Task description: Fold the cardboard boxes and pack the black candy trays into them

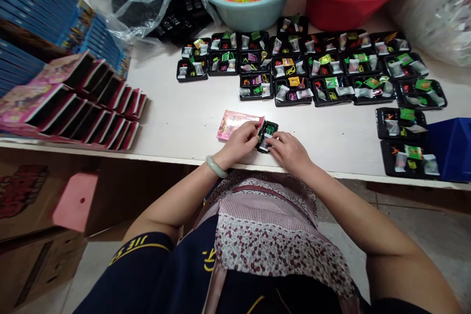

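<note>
Near the table's front edge lies a flat pink printed box [235,121]. A black compartment tray [271,127], holding green bits and small clear packets, is at the box's right end, partly inside it or against it; I cannot tell which. My left hand [241,140], with a pale bangle at the wrist, has its fingers closed over the box's end and the tray's left edge. From the other side my right hand [289,149] pinches the tray's right part, fingertips on a clear packet. The fingers hide much of the tray.
Rows of filled black trays [292,92] stand behind and to the right. Open pink boxes [91,113] are stacked at left beside blue boxes [40,5]. A light blue tub [250,14], a red tub [334,10] and plastic bags line the back; a blue bin [456,152] stands right.
</note>
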Demonstrator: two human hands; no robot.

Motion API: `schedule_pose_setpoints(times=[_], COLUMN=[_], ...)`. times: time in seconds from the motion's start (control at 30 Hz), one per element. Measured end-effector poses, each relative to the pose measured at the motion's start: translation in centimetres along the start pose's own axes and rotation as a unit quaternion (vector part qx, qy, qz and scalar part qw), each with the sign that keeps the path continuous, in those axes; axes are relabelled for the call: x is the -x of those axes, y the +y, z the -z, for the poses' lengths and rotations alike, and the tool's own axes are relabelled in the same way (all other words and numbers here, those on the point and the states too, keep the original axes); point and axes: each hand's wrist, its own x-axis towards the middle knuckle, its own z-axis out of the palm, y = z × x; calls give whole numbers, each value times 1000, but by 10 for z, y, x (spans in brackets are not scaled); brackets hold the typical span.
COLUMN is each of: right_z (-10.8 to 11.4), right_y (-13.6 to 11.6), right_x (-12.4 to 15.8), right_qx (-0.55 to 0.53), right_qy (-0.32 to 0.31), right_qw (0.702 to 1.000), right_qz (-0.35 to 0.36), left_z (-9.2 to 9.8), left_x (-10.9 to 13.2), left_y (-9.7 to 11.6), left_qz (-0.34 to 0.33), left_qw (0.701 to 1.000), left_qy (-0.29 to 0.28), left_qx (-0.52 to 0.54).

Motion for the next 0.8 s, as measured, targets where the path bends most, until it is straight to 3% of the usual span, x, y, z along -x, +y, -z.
schedule_pose_setpoints(times=[0.13,0.27,0.33,0.43,0.53,0.6,0.7,0.8], right_z=[-14,-26,-25,-4,27,40,40,30], right_y=[-3,-9,-11,-9,-3,-3,-10,-22], right_x=[-8,-19,-21,-19,-18,-21,-30,-38], right_qx=[-11,-74,-154,-266,-211,-138,-87,-64], right_qy=[-1,11,32,82,127,125,119,149], right_qw=[1000,993,982,958,969,981,984,983], right_qz=[-18,-88,-104,-63,-3,46,97,81], left_z=[-2,-7,-3,15,39,49,50,45], left_x=[-2,-2,-2,-1,1,2,2,2], left_y=[4,4,6,14,30,40,47,43], left_qz=[-15,-22,-13,11,57,84,92,96], left_qw=[1000,998,998,997,985,973,961,948], left_qy=[-22,-49,-49,-30,1,16,27,56], left_qx=[-2,15,32,77,160,213,258,299])
